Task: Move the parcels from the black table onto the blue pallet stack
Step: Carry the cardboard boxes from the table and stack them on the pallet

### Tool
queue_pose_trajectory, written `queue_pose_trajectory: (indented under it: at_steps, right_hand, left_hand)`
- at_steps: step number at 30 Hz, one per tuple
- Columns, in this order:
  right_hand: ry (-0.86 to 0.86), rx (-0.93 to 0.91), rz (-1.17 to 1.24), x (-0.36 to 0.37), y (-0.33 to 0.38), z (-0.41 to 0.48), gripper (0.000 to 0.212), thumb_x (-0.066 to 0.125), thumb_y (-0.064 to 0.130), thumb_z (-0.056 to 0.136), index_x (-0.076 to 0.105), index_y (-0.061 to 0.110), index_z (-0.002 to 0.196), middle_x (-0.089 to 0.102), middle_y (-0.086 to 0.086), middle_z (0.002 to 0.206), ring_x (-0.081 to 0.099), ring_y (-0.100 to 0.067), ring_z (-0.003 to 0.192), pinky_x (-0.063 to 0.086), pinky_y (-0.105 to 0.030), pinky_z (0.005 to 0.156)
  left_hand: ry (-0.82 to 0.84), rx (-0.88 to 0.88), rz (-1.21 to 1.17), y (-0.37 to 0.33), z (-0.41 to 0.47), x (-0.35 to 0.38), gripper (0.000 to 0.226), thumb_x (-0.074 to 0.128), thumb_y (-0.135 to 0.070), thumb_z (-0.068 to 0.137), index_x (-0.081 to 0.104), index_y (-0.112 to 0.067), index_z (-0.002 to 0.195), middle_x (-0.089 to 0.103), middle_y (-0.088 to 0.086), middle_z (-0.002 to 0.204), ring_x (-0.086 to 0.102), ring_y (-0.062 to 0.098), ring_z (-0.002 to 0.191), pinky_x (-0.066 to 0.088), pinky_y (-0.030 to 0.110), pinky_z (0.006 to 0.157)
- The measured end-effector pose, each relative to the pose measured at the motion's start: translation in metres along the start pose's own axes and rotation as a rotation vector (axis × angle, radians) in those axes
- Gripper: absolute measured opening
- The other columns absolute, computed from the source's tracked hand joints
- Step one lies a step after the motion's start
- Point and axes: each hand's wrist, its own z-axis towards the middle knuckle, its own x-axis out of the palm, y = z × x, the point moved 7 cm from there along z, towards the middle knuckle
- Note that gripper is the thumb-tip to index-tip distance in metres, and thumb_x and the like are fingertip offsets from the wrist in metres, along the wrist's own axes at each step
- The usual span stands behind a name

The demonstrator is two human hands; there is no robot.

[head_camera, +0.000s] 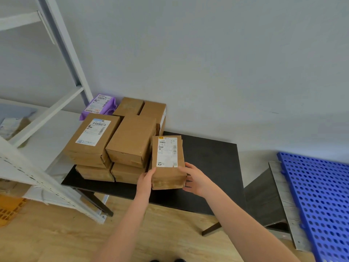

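We hold the small labelled parcel point(167, 157) by its two long sides, at the end nearest to us. Our left hand point(145, 179) grasps the left edge with the thumb laid on top, and our right hand point(196, 181) grasps the right edge with the fingers curled round the side. The parcel is over the black table point(211, 159), just beside the pile of other boxes point(130, 140). We cannot tell whether its bottom rests on the table top or is lifted from it. The blue pallet stack point(321, 195) is well apart, on our right. The parcel is plain brown cardboard with some creases at the near corners, so we judge it stiff enough to carry by the walls. It is dry and not slippery, and probably light for two hands. What is inside we cannot know, so we should not press hard on the top face. Our grip is at one end only, so the far end may tip down. Hands nearer the middle of the sides, with fingers under the bottom, would carry it more safely.
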Motion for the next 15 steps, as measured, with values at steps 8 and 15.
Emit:
queue_pose_trajectory:
  at_steps: [8, 15]
  right_hand:
    - [0.034, 0.007, 0.062, -0.006, -0.015, -0.003, 0.061, 0.073, 0.041, 0.081, 0.039, 0.040, 0.132, 0.042, -0.004, 0.134, 0.044, -0.034, 0.126, 0.030, -0.055, 0.113]
    - [0.093, -0.146, 0.143, -0.026, 0.000, -0.022, 0.062, 0.073, 0.038, 0.076, 0.044, 0.036, 0.131, 0.052, -0.005, 0.129, 0.053, -0.029, 0.116, 0.033, -0.050, 0.110]
  left_hand:
    - [0.101, -0.083, -0.211, 0.011, -0.009, 0.005, 0.041, 0.066, -0.036, 0.085, 0.044, -0.021, 0.117, 0.053, 0.011, 0.120, 0.053, 0.033, 0.115, 0.047, 0.046, 0.096]
    - [0.182, 0.074, -0.127, -0.011, -0.028, 0.012, 0.037, 0.070, -0.030, 0.082, 0.050, -0.016, 0.110, 0.065, 0.010, 0.111, 0.068, 0.026, 0.096, 0.055, 0.030, 0.068]
